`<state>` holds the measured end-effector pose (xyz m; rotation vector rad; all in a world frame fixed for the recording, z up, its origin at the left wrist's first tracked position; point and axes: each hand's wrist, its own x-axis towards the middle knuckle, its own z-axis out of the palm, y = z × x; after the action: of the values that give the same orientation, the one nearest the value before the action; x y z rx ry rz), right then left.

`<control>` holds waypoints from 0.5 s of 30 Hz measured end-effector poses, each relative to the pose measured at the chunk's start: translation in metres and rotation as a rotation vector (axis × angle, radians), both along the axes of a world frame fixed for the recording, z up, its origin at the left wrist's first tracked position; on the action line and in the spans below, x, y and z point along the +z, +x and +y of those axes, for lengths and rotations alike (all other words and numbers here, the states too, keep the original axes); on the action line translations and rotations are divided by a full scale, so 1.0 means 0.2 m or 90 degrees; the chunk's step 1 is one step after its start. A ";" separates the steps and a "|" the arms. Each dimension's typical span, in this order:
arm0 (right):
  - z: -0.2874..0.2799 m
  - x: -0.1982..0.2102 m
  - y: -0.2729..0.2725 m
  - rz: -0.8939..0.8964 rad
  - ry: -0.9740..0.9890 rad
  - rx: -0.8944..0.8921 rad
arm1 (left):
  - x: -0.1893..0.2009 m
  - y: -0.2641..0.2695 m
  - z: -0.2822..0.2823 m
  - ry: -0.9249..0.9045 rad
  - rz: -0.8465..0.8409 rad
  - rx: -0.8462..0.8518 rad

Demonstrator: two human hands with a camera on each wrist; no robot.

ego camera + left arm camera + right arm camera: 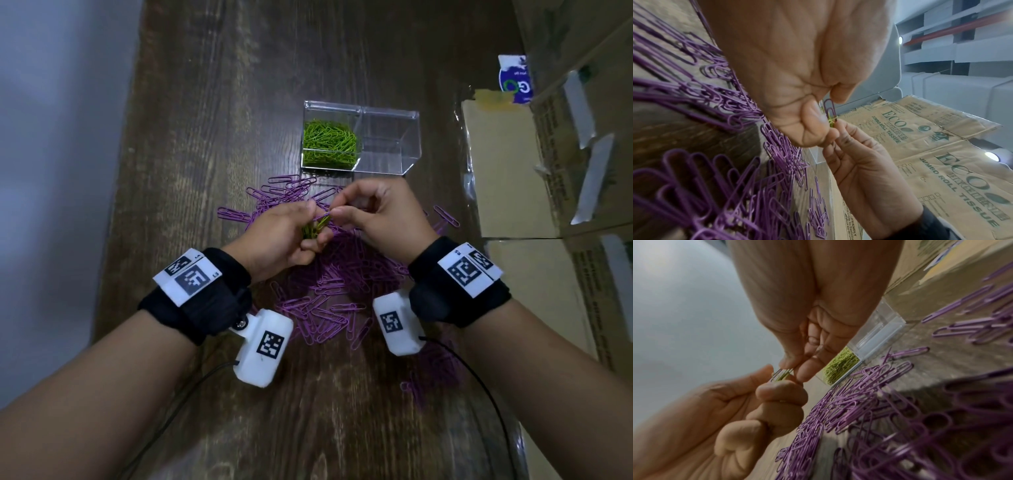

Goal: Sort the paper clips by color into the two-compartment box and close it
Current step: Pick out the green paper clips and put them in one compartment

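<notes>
Head view: left hand (274, 236) grip curled round a small bunch of green wire paper clips (312, 229) | right hand (375, 214) grip pinches a purple clip (830, 108) tangled in it, apparently to separate colours | clear two-compartment plastic box (390, 137) open on dark wooden desk (212, 102), greens left, right compartment empty | purple clips (339, 281) loose near hands.
</notes>
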<state>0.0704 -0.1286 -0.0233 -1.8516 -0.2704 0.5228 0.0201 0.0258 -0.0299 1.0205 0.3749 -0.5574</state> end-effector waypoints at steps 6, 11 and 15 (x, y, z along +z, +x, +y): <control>0.01 -0.02 -0.04 0.022 0.068 -0.056 | -0.01 -0.01 -0.01 0.069 -0.049 -0.059; -0.01 -0.01 -0.06 0.069 0.099 -0.085 | -0.02 0.00 -0.01 0.128 -0.084 -0.063; -0.02 -0.01 -0.06 0.080 0.078 -0.128 | -0.05 0.01 -0.03 0.218 -0.120 -0.088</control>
<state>0.0585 -0.1334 -0.0258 -1.6975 -0.0292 0.4709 0.0220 0.0202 -0.0404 1.4256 0.2373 -0.5253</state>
